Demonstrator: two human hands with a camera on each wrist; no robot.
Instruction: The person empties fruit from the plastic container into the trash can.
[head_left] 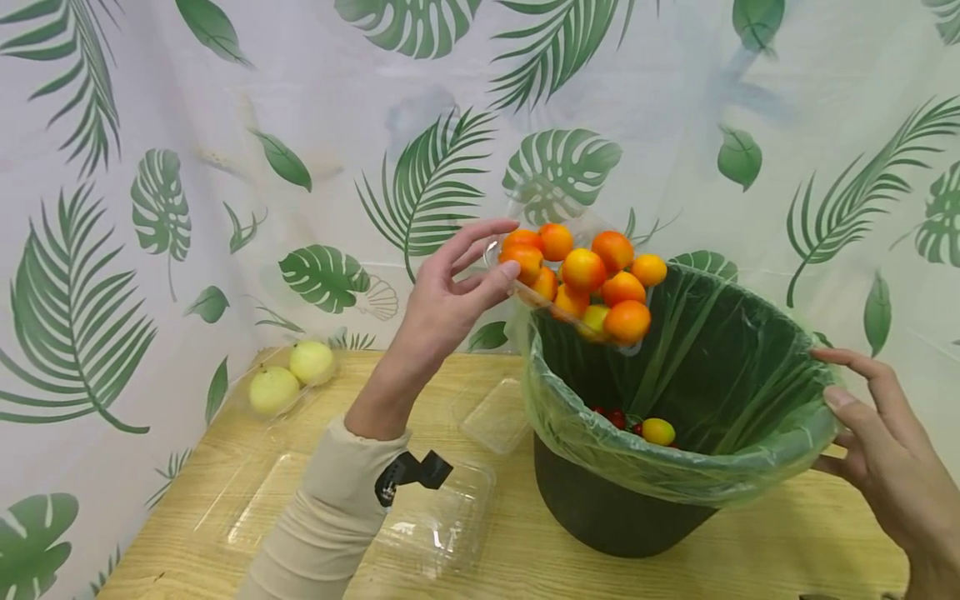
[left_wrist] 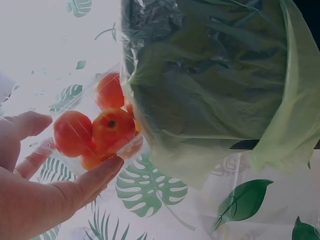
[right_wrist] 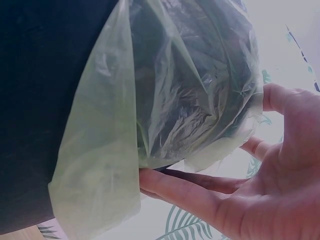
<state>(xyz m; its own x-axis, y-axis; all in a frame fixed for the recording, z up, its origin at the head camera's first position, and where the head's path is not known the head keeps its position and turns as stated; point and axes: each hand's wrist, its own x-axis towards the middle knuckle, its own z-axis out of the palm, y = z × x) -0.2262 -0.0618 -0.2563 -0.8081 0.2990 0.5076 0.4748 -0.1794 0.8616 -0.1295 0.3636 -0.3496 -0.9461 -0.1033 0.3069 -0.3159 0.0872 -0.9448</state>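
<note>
My left hand (head_left: 442,296) grips the left end of a clear plastic box (head_left: 495,250), thumb and fingers on its edge. Small round orange fruits (head_left: 582,269), some yellowish, are heaped in the box, which tilts over the left rim of a dark bin (head_left: 615,517). A translucent green bag (head_left: 720,479) lines the bin and folds over its rim. Inside lie a yellow-orange fruit (head_left: 658,431) and some small dark red fruits (head_left: 617,417). On the right, my right hand (head_left: 892,442) holds the bag-covered rim. The left wrist view shows orange fruits (left_wrist: 114,125) partly behind the bag.
Two pale yellow-green round fruits (head_left: 273,390) sit in clear packaging at the table's back left. Clear plastic boxes (head_left: 442,525) lie on the wooden table (head_left: 187,571), left of the bin. A leaf-printed sheet (head_left: 322,108) hangs close behind.
</note>
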